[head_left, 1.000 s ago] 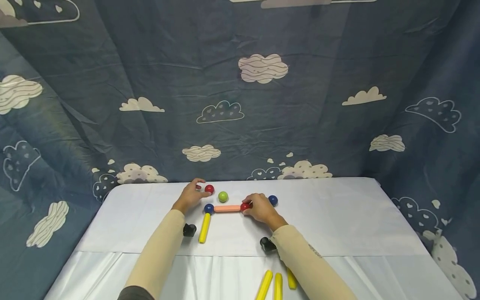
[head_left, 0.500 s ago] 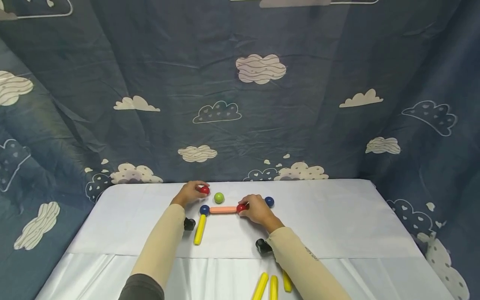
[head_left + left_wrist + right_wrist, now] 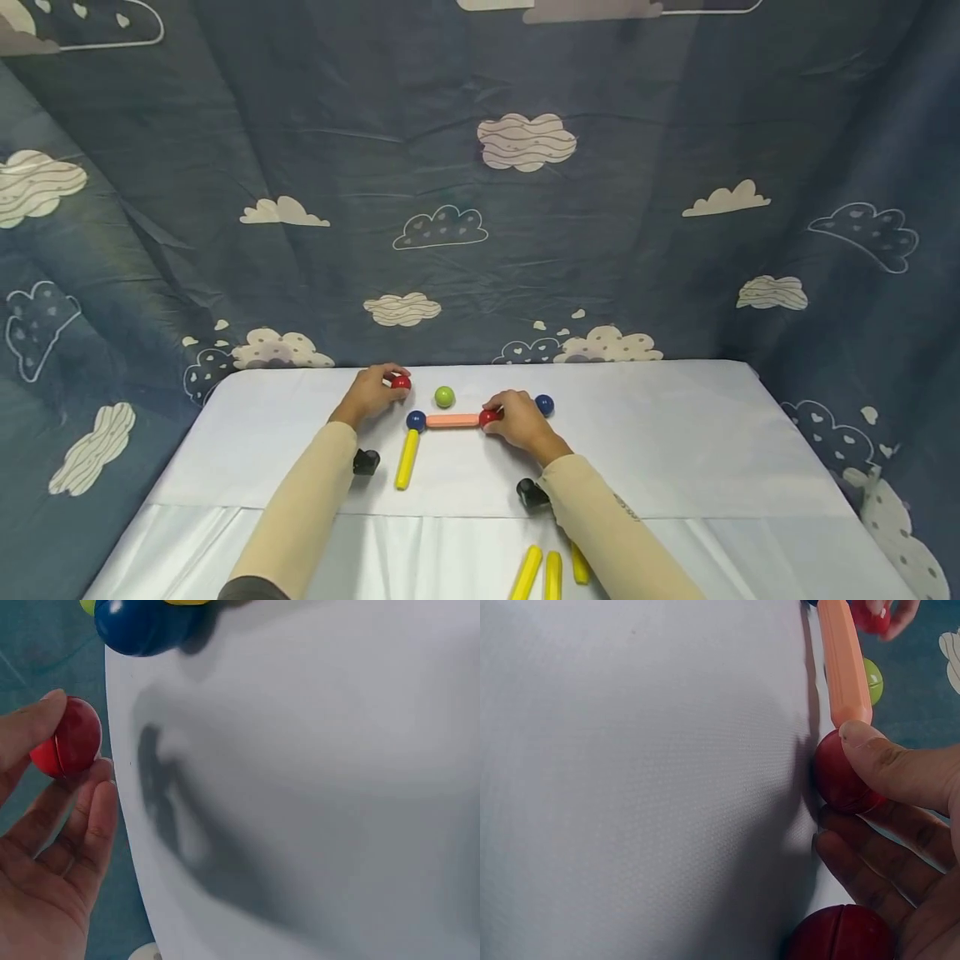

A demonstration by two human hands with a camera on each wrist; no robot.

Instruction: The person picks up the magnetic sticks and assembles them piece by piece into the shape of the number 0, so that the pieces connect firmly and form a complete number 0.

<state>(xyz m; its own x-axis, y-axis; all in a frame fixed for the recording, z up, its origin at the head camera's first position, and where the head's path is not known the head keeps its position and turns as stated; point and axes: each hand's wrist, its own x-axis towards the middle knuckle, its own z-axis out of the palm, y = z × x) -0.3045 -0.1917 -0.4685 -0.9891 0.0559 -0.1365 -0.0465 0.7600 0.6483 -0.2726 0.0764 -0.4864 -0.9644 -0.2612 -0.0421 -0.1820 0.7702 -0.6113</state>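
Observation:
A red ball (image 3: 67,736) is pinched between thumb and fingertips of my left hand (image 3: 372,392), near the table's far edge. My right hand (image 3: 519,419) holds another red ball (image 3: 847,774) at the right end of a salmon-orange rod (image 3: 452,421). At that rod's left end is a blue ball (image 3: 416,421), from which a yellow rod (image 3: 407,460) runs toward me, making a corner. Between the hands, behind the orange rod, sits a green ball (image 3: 445,397). One more red ball (image 3: 841,934) shows below the right hand's fingers in the right wrist view.
A second blue ball (image 3: 544,406) lies just beyond the right hand. Several yellow rods, one of them a yellow rod (image 3: 527,572), lie at the front by the right sleeve. The white-covered table (image 3: 660,450) ends at a dark cloud-print curtain (image 3: 450,283).
My left hand has gone from beside the red ball to pinching it, and has drawn it left, away from the green ball. The right hand keeps its hold at the orange rod's end.

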